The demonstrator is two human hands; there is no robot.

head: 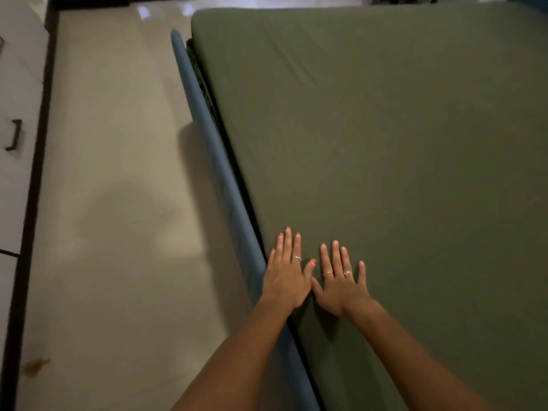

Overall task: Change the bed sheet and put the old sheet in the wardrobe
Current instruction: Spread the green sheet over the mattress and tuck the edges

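An olive green sheet (385, 129) lies stretched flat over the mattress and fills the right side of the view. My left hand (286, 271) presses flat on it at the mattress's left edge, fingers straight. My right hand (341, 283) lies flat right beside it, fingers spread, thumbs nearly touching. Neither hand holds anything. A blue bed frame rail (213, 137) runs along the mattress's left side. White wardrobe doors (17, 120) with a dark handle (14, 134) stand at the far left.
A glossy beige tiled floor (118, 188) lies between the bed and the wardrobe. A small brown stain (35, 366) marks the floor at the lower left. A dark skirting strip runs along the wardrobe's base.
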